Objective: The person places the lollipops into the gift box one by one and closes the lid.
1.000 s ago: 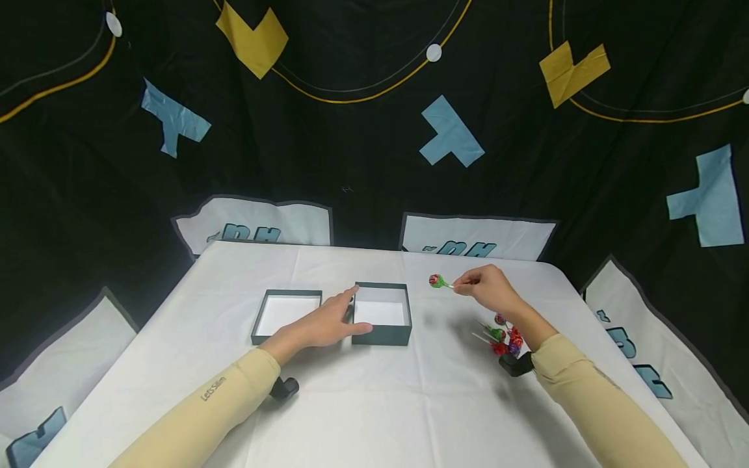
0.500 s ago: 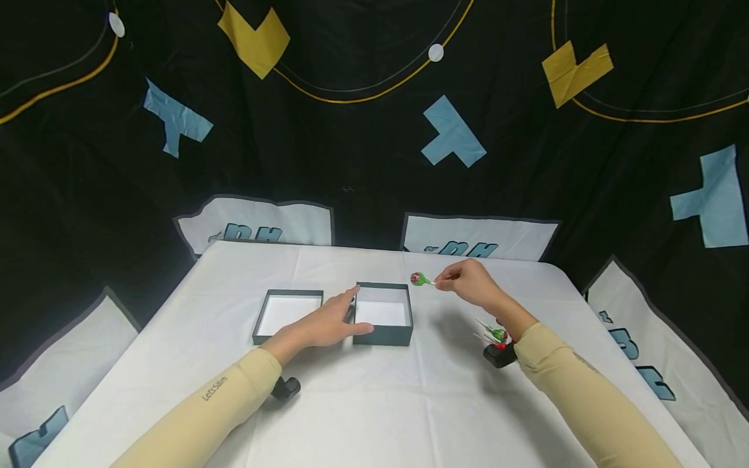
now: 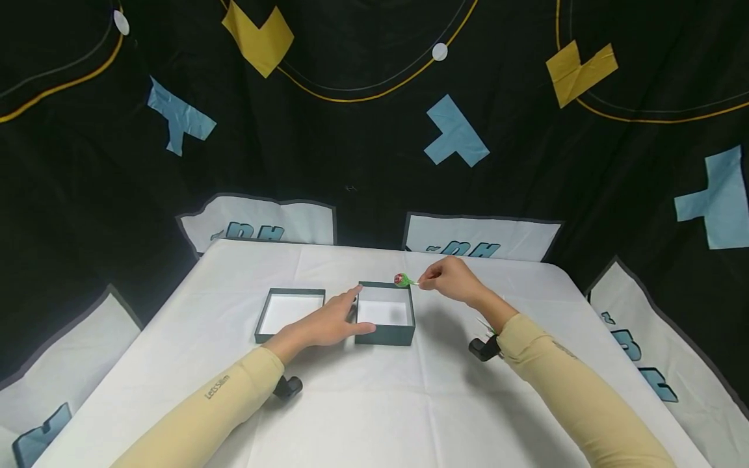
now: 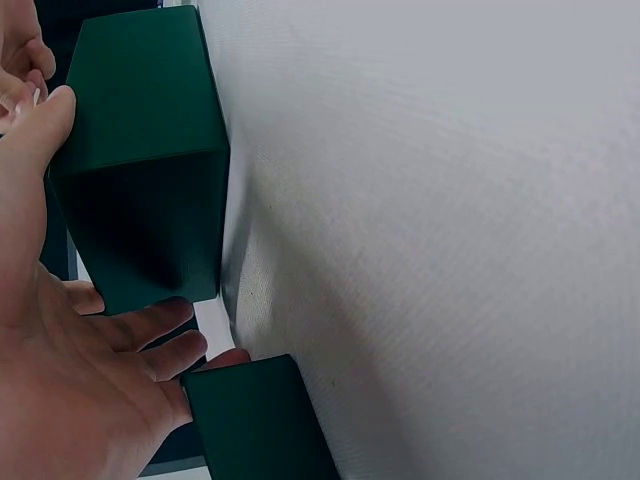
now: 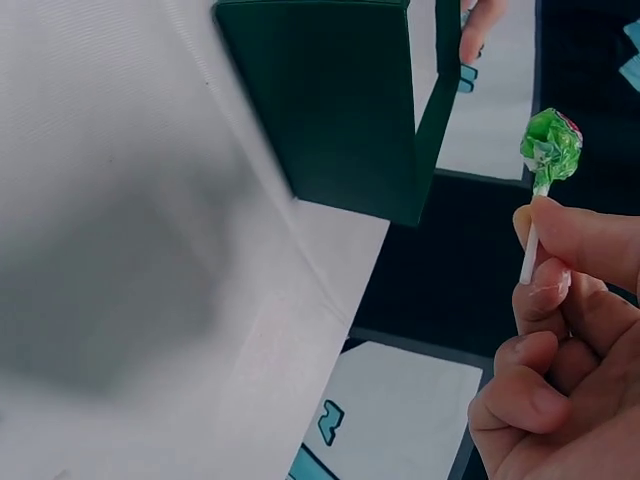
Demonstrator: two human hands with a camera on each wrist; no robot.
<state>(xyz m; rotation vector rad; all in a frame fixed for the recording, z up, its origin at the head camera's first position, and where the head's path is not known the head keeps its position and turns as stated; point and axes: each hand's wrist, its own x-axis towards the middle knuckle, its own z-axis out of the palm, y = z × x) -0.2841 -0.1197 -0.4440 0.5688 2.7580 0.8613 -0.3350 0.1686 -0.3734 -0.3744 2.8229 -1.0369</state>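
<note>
Viewing from the head camera, the right hand (image 3: 452, 279) pinches the white stick of a lollipop (image 3: 402, 280) between thumb and fingers, the candy end pointing left. The lollipop appears by the far right corner of a deep dark green box (image 3: 384, 335), raised off the white table (image 3: 363, 409); whether it is directly over the box cannot be determined. The left hand (image 3: 328, 322) lies at the left side of that box, thumb and fingers spread wide, thumb along the near edge. A shallow box (image 3: 289, 316) of matching colour sits just left of the deep one, partly behind the left hand. White sticks (image 3: 486, 326) show beside the right sleeve (image 3: 562, 370), their other ends hidden. In the left wrist view, the left thumb touches the deep box's edge while the remaining fingers extend between the two boxes; whether any fingertip contacts the shallow box cannot be told. The right fingers and a bit of stick appear at upper left. In the right wrist view, thumb and forefinger hold the stick just below a green wrapper with a reddish patch, other fingers curled inward; the lollipop is apart from the deep box.
</note>
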